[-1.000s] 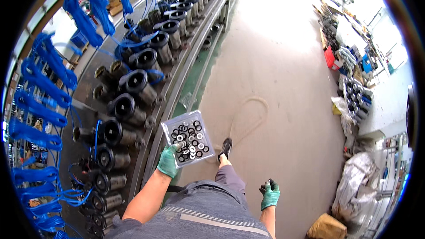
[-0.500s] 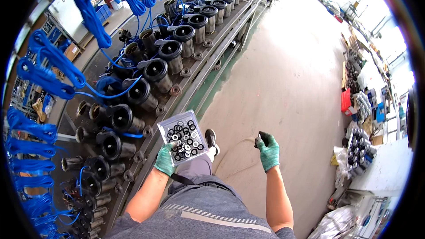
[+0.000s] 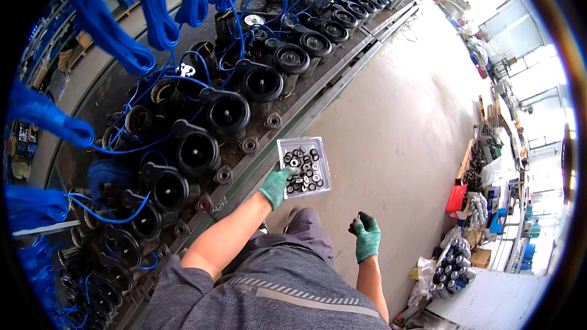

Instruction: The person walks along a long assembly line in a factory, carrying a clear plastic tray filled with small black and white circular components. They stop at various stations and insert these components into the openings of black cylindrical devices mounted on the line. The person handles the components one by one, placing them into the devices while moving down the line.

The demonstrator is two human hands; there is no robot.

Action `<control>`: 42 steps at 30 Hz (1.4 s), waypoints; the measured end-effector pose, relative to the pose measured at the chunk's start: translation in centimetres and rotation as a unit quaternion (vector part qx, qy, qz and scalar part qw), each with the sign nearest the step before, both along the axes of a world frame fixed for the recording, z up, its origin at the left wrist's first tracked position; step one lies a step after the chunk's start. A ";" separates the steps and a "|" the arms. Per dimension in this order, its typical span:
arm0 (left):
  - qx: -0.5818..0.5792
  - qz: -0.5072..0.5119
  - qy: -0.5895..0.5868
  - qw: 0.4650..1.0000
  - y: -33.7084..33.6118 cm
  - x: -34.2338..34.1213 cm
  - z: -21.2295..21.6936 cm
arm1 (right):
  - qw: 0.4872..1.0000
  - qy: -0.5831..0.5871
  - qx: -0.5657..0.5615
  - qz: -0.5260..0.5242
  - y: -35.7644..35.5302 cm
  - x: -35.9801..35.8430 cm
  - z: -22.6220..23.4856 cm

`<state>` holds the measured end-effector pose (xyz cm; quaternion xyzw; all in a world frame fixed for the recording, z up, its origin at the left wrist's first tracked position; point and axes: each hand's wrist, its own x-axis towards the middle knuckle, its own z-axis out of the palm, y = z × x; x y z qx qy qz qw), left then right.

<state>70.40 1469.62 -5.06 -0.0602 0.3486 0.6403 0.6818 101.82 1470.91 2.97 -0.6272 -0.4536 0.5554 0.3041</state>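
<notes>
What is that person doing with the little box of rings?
A person in green gloves stands beside a long line of black round machine parts hung with blue coiled hoses. The left hand holds a small clear tray of black and silver rings. The right hand pinches something small, too tiny to make out.

Green gloves on left hand and right hand, grey clothing.
</notes>
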 end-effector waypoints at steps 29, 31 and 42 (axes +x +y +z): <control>-0.305 0.151 0.542 0.768 17.6 -3.3 0.8 | 0.790 -0.056 -0.041 0.609 40.9 -24.8 -3.4; -0.349 0.197 0.435 0.806 14.4 -2.5 -0.6 | 0.730 -0.052 0.025 0.681 38.6 -28.2 -1.5; -0.354 0.251 0.390 0.812 11.8 -3.5 -7.2 | 0.537 -0.173 0.333 0.756 29.1 -37.1 -9.9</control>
